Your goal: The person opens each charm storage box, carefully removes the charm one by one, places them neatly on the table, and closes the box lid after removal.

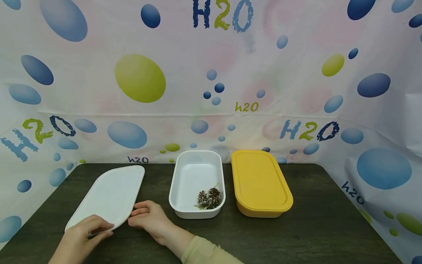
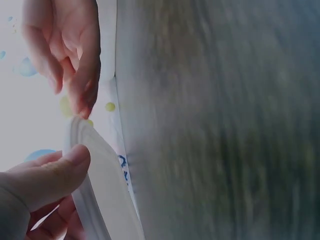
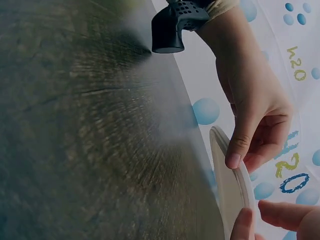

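Observation:
A white lid [image 1: 108, 194] is held above the left of the dark table in the head view. My left hand [image 1: 86, 234] pinches its near edge, the thumb [image 2: 75, 160] on one face and the fingers behind. My right hand [image 1: 151, 222] is at the lid's right edge, thumb and fingers spread about the rim. In the right wrist view its thumb [image 3: 243, 222] overlaps the rim, while the index finger [image 3: 280, 212] appears slightly apart from it. To the right stands an uncovered white container [image 1: 186, 183] with pine cones [image 1: 208, 198] in its near right corner.
A yellow container with its yellow lid on [image 1: 260, 179] stands right of the white one. The dark wooden table [image 1: 316, 227] meets a white patterned backdrop [image 1: 211, 55] at its far edge. A black device [image 3: 175, 30] is on the left wrist.

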Tool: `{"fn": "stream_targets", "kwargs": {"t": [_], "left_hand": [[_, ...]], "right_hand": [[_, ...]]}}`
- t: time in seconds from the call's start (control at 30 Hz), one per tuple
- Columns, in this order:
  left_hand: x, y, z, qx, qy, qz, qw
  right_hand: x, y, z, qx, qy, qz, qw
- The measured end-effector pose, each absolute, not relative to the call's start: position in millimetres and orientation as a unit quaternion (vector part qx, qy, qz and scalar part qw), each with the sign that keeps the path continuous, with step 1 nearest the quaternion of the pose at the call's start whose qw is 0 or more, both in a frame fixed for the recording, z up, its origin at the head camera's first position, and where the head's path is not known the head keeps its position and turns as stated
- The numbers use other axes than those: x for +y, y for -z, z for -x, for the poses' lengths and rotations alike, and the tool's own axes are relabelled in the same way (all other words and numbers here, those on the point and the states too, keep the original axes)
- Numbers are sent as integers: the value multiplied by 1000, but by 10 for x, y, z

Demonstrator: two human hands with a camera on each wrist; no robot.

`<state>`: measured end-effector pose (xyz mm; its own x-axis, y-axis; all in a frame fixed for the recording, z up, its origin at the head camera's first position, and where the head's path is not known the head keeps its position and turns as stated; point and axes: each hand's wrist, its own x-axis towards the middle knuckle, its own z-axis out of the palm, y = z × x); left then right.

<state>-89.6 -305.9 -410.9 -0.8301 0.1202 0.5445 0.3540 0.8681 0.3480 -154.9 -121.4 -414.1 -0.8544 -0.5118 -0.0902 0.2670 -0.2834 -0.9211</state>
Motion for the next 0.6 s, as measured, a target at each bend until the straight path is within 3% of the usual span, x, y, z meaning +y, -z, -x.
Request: {"fn": "stream_targets", "kwargs": {"t": [0.23, 0.6], "left_hand": [[-3207, 4137, 908, -943, 206, 100, 244], [-3439, 4147, 945, -959, 174, 69, 212]], "right_hand": [[-1260, 4146, 1567, 527, 783, 155, 291], [-1514, 4182, 1527, 489, 794, 129, 336]]}}
